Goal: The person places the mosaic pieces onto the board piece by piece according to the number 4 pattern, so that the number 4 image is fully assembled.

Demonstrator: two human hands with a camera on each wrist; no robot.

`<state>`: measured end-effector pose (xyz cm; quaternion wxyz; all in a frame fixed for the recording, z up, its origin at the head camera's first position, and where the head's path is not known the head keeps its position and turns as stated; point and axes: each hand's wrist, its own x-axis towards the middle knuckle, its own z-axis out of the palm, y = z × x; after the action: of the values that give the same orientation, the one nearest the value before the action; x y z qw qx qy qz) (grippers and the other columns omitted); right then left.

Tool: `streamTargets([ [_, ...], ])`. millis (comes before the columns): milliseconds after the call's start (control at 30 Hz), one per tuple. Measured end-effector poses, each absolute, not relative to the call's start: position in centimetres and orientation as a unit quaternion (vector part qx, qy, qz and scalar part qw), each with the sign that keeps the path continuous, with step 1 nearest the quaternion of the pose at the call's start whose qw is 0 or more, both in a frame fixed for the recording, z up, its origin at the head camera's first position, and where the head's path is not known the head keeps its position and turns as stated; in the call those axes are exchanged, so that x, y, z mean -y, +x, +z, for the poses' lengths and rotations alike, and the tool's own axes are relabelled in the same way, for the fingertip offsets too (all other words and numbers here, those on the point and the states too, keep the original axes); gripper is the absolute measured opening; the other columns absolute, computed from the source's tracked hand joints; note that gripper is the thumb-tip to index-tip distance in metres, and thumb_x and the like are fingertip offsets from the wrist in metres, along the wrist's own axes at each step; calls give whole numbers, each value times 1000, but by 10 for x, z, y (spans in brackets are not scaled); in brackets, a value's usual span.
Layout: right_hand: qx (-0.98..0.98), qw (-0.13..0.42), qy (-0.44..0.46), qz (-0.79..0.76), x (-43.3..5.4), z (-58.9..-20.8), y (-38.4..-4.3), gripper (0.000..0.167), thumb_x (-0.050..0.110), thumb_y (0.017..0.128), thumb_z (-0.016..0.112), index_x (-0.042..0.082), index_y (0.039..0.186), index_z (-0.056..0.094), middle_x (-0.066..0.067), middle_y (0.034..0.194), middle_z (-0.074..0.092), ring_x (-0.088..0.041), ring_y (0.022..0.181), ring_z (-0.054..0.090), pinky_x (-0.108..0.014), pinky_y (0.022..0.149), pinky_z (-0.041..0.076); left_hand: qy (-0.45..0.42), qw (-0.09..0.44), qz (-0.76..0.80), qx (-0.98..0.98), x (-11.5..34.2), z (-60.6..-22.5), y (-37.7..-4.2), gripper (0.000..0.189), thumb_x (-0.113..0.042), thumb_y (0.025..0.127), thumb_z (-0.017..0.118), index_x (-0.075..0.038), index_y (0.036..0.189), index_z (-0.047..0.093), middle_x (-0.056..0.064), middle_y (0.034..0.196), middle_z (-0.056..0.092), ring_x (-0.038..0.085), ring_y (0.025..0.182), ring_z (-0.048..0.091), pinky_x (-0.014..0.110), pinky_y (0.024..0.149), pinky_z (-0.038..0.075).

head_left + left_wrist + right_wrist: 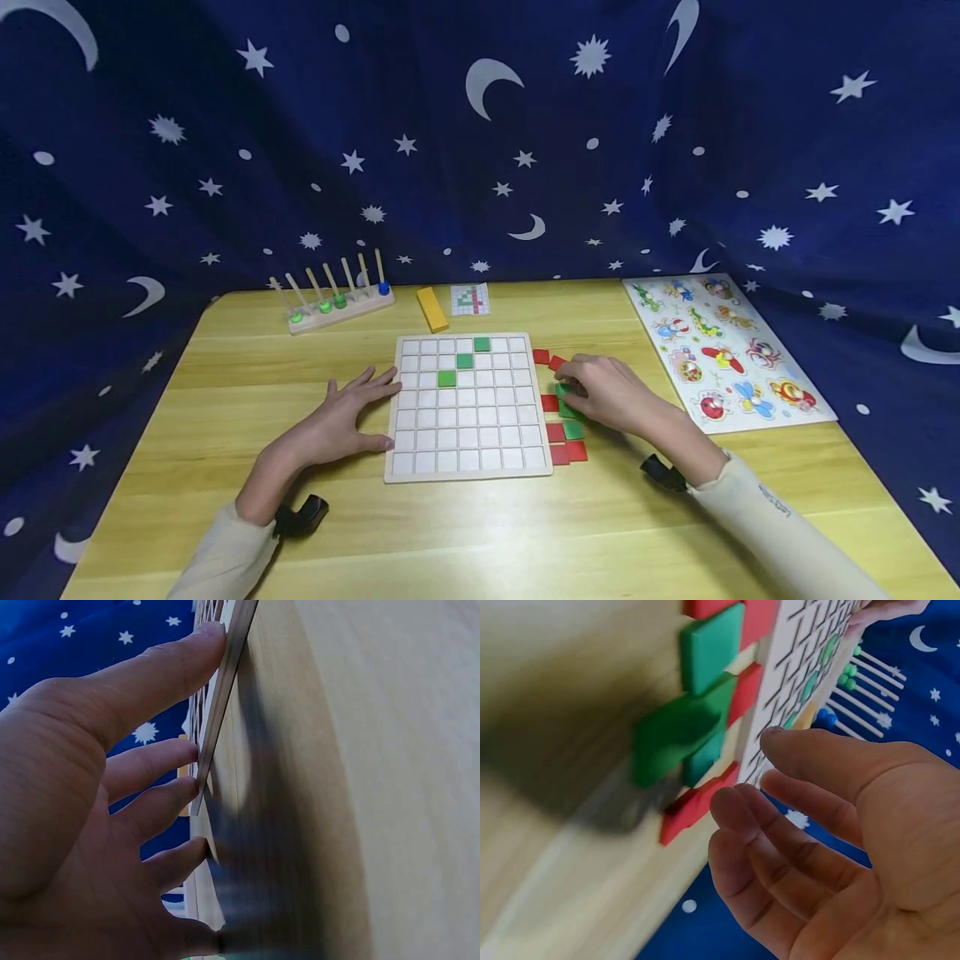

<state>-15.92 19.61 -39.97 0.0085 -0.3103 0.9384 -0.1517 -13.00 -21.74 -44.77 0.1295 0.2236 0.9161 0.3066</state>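
Note:
A white grid board [468, 477] lies flat on the table, with three green tiles [465, 361] forming a diagonal in its upper squares. My left hand [341, 423] rests at the board's left edge, fingers spread; the left wrist view shows the thumb on the rim [238, 645]. Beyond the right edge are several loose red tiles [559, 454] and green tiles [573, 430]. Over these hovers my right hand [603, 390], its fingers bent loosely with nothing between thumb and fingertips. In the right wrist view, a green tile [682, 735] lies slanted across another near the fingertips.
Behind the board stand a peg rack [345, 312] with green and blue beads, a yellow block [432, 309] and a small pattern card [470, 299]. An insect puzzle board [720, 350] lies at the right. A dark starry curtain [480, 167] hangs behind the table.

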Motion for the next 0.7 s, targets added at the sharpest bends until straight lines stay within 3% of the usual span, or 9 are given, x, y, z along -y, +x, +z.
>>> streamTargets([
  [200, -944, 16, -299, -140, -213, -405, -148, 23, 8, 79, 82, 6, 101, 74, -1, 89, 68, -13, 74, 59, -38, 66, 52, 226, 129, 309, -915, 218, -449, -131, 83, -33, 79, 86, -13, 149, 49, 4, 163, 27, 40, 150, 13, 79, 104, -5],
  [467, -951, 51, -276, -127, -222, -409, -140, 26, 13, 78, 83, 5, 102, 74, 0, 88, 65, -12, 70, 51, -34, 63, 47, 226, 129, 311, -914, 219, -448, -130, 82, -32, 79, 86, -13, 150, 48, 5, 163, 27, 40, 150, 12, 79, 104, -5],
  [700, -953, 49, -270, -127, -224, -412, -139, 25, 9, 78, 82, 6, 101, 73, 0, 87, 63, -12, 69, 50, -33, 60, 46, 226, 131, 308, -915, 218, -447, -130, 82, -32, 80, 86, -14, 150, 48, 4, 163, 26, 38, 150, 12, 78, 105, -5],
])
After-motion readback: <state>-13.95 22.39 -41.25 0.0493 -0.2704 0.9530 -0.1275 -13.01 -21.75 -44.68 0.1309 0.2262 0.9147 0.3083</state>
